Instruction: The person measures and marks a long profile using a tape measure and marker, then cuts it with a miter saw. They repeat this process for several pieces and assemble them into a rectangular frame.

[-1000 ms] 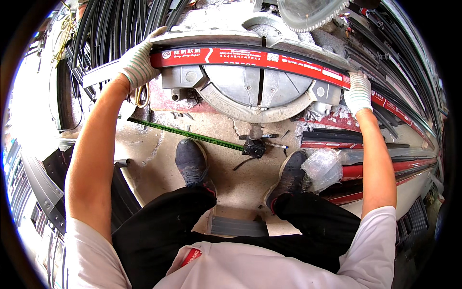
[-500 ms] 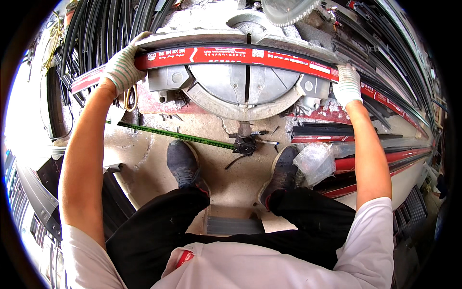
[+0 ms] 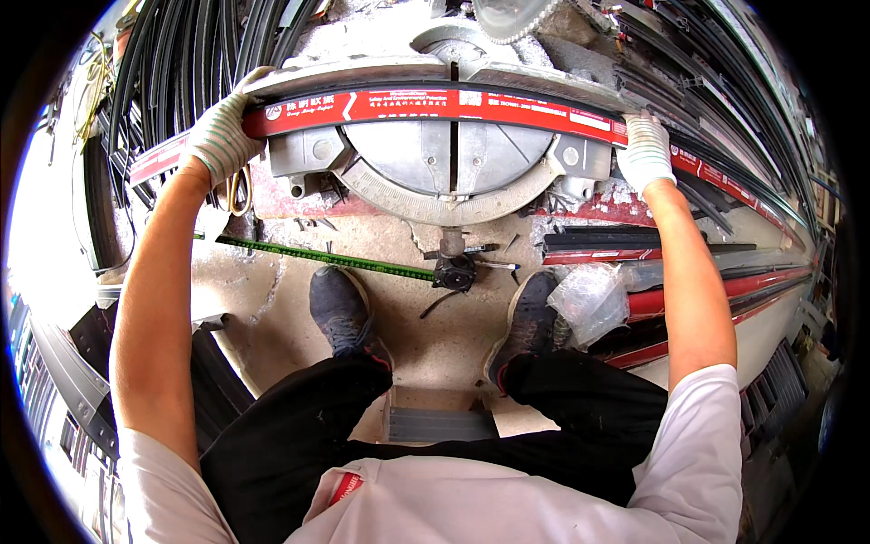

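A long dark profile bar with red printed film [image 3: 408, 105] lies across the grey base of a miter saw [image 3: 399, 156], along its fence [image 3: 362, 74]. My left hand [image 3: 222, 136], in a striped white glove, is closed around the bar left of the saw base. Towards the right end of the base, my gloved right hand [image 3: 646, 152] grips the same bar. Beyond both hands the bar runs on to either side. Part of the toothed saw blade [image 3: 517, 16] shows behind the fence at the top.
A green tape measure [image 3: 453, 271] lies pulled out on the floor before my shoes, beside a pen [image 3: 497, 266]. Dark profiles [image 3: 603, 243] and crumpled clear plastic [image 3: 589, 306] lie right of my feet. Curved black strips [image 3: 195, 54] crowd the far left.
The whole view has shifted slightly, so the saw and the bar sit a little further left. Both hands keep their hold on the bar.
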A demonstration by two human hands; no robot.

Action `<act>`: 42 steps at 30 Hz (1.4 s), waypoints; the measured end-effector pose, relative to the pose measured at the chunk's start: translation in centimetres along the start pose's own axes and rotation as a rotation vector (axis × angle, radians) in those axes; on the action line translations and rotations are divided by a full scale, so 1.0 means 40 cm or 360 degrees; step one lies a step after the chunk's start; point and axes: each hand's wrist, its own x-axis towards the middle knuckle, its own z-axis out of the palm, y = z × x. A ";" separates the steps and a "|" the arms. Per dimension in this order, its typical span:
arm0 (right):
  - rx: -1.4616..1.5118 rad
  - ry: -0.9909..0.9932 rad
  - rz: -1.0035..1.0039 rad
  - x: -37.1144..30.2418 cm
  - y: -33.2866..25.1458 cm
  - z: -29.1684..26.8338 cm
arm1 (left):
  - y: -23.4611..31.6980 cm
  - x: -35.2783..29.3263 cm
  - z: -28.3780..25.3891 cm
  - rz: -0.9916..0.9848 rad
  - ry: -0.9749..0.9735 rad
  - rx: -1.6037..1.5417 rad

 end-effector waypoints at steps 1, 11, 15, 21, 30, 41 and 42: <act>-0.0003 -0.0036 0.0010 0.003 -0.008 -0.007 | -0.008 0.001 0.003 0.0001 0.0007 -0.0012; -0.0001 0.0069 -0.0011 -0.005 0.002 0.019 | 0.078 -0.014 0.004 0.0021 0.0161 0.0035; -0.0006 0.0106 -0.0024 -0.007 0.002 0.019 | 0.103 -0.017 0.001 -0.0094 0.0034 0.0023; 0.0021 0.0028 -0.0031 -0.001 0.007 0.009 | 0.112 -0.025 -0.013 0.0144 0.0274 0.0353; 0.0046 0.0050 -0.0021 -0.010 0.024 0.024 | 0.151 -0.001 -0.036 -0.0326 -0.0190 0.0153; -0.0002 0.0108 -0.0036 -0.011 0.007 0.017 | 0.077 -0.013 -0.001 0.0030 0.0174 0.0207; -0.0002 0.0089 -0.0022 -0.013 0.014 0.019 | 0.089 -0.011 0.003 0.0034 0.0176 0.0179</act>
